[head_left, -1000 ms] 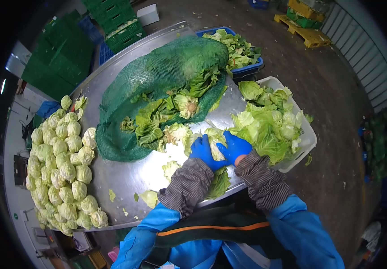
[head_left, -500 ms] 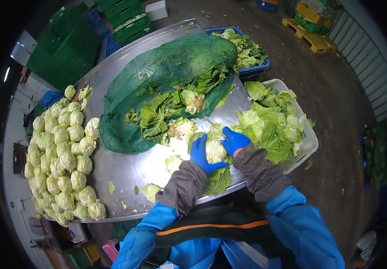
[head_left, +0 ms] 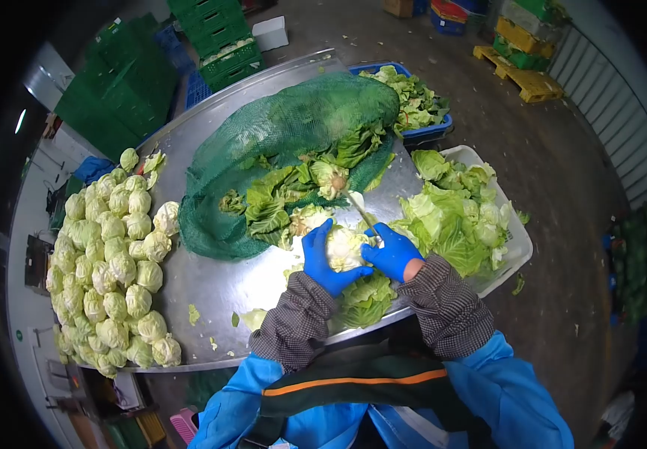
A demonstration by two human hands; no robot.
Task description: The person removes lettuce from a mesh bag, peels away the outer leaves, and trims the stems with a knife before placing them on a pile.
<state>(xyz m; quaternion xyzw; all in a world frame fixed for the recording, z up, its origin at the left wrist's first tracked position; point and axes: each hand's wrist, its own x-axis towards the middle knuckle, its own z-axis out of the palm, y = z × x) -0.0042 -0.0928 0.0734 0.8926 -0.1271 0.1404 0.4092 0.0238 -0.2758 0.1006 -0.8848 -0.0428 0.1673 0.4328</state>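
Note:
A pale trimmed cabbage (head_left: 344, 250) sits at the front of the metal table, gripped from its left side by my blue-gloved left hand (head_left: 325, 262). On the cabbage's right, my right hand (head_left: 392, 253) is closed around a knife (head_left: 362, 212), whose blade points away from me. Loose green leaves (head_left: 365, 301) lie beneath and in front of the cabbage. Just beyond my hands, an untrimmed cabbage (head_left: 329, 179) with a brown stem end rests among outer leaves at the mouth of a green net bag (head_left: 263, 127).
Trimmed cabbages are piled (head_left: 110, 262) along the table's left end. A white crate (head_left: 520, 243) of leaves stands at the right edge, with a blue crate (head_left: 428, 135) of leaves farther back. Green crates (head_left: 215, 37) are stacked beyond the table (head_left: 211, 292).
The knife now shows in my right hand, its blade pointing away. My left hand has shifted slightly left with the cabbage. The whole view has tilted a little.

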